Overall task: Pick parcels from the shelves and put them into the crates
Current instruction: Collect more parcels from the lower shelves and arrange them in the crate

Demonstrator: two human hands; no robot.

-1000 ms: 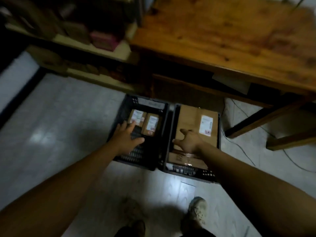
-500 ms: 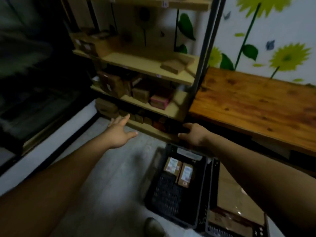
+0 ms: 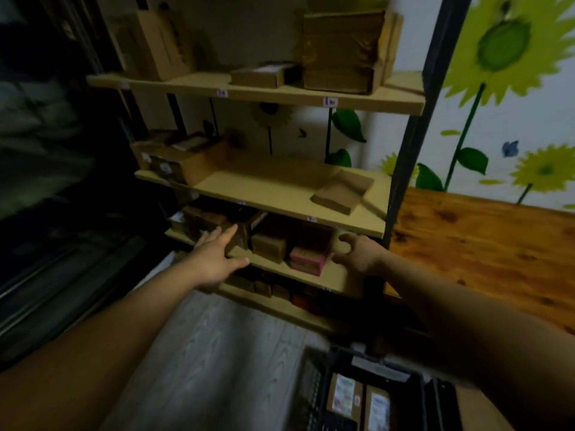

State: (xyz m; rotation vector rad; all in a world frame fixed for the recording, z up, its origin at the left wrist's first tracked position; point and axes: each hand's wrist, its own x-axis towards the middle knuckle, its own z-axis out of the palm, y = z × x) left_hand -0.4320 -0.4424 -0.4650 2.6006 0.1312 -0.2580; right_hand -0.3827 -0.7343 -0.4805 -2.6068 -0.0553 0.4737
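Open and empty, left grip (image 3: 214,259) and right grip (image 3: 357,254) hover before brown cardboard parcels (image 3: 269,245) and a pink parcel (image 3: 306,258).

Tan-board shelf rack (image 3: 273,188) on dark metal posts. Pink rectangular box (image 3: 306,259) on a lower board, brown cardboard box (image 3: 269,247) just left of it, flat brown cardboard parcel (image 3: 342,192) one board above it.

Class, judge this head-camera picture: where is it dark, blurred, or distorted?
Head view: dim overall, nearly black at left; the pink parcel sits in shelf shadow; the crate and top box are smeared by blur; the shelf post leans and bows, wide-angle distortion.
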